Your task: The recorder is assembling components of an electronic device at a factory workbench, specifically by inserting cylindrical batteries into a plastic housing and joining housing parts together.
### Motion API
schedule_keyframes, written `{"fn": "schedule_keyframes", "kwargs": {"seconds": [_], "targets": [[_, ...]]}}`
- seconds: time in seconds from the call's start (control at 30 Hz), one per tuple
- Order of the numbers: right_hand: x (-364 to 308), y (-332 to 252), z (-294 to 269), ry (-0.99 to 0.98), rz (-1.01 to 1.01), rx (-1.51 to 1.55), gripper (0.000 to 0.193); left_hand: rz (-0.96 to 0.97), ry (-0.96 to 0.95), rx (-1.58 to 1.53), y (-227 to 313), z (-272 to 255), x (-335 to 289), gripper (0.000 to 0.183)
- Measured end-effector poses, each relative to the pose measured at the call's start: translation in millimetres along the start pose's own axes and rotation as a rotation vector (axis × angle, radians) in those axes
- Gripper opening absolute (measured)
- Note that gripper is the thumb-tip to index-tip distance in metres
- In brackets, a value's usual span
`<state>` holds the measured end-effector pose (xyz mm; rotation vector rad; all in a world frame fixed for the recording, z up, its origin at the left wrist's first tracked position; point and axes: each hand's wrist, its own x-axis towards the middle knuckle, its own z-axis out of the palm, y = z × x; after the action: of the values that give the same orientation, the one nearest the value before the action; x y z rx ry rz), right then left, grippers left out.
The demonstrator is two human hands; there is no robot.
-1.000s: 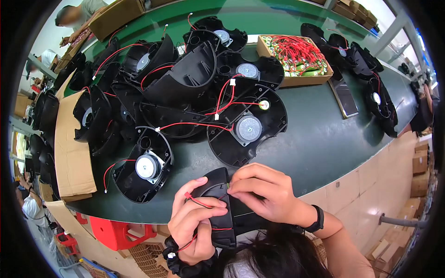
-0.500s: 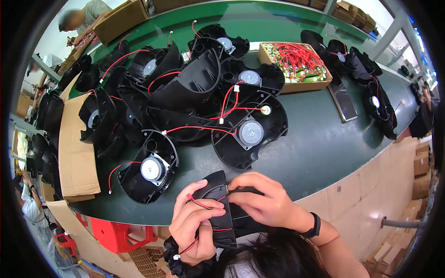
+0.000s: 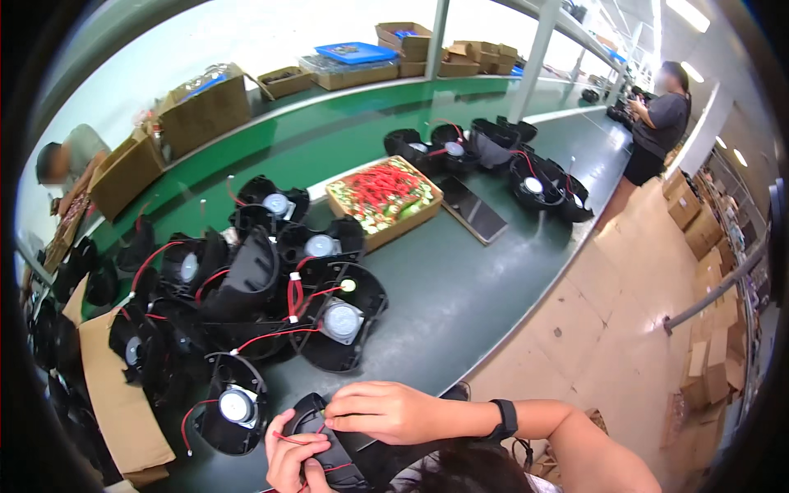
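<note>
Near the lower edge, my left hand (image 3: 289, 462) is closed around a curved black plastic housing (image 3: 335, 453) with thin red wires running across it. My right hand (image 3: 385, 414) has its fingertips pinched at the housing's upper edge, where a small greenish-yellow bit shows; what they grip is mostly hidden. On the bench just left of my hands lies a black half-shell with a round speaker (image 3: 236, 406) and a loose red wire. Beyond it, another half-shell holds a grey speaker (image 3: 342, 321), with a small round green-white part (image 3: 348, 286) on its red wire.
A pile of black housings (image 3: 246, 275) covers the bench's left side, beside a cardboard flap (image 3: 119, 403). A carton of red-wired parts (image 3: 403, 226) and a dark flat panel (image 3: 475, 210) stand farther back. More housings (image 3: 534, 177) lie beyond. One person (image 3: 666, 119) stands right, another (image 3: 78, 164) far left.
My view has swung up and to the right, so the far bench and a standing person now show. Both hands stay on the housing, lower in the picture.
</note>
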<state>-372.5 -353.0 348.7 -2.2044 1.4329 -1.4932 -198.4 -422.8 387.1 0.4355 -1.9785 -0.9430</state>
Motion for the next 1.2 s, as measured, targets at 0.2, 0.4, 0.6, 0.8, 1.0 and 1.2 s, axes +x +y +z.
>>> {"fn": "schedule_keyframes", "kwargs": {"seconds": [0.2,0.4,0.6,0.8,1.0,1.2], "targets": [[75.5,-33.5,-26.9,-0.292,-0.024,0.022,0.031,-0.095,0.152,-0.189,8.0,-40.6,-23.5,0.023],[236.2,-96.8,22.4,-0.47,-0.163,0.27,0.033,-0.131,0.364,-0.218,39.5,-97.0,-75.6,0.021],[365.5,-57.0,165.9,-0.374,0.014,-0.048,0.066,-0.139,0.516,-0.132,46.9,-116.8,-101.3,0.022],[400.2,-2.0,282.3,-0.207,0.391,-0.024,0.119,-0.146,0.602,-0.08,40.8,-125.0,-123.8,0.024],[386.6,-31.6,309.5,-0.049,0.395,-0.043,0.091,-0.148,0.605,-0.061,43.5,-129.4,-129.2,0.023],[394.0,-32.7,222.7,0.151,-0.021,0.095,0.083,-0.091,0.53,-0.116,44.2,-128.5,-109.8,0.025]]}}
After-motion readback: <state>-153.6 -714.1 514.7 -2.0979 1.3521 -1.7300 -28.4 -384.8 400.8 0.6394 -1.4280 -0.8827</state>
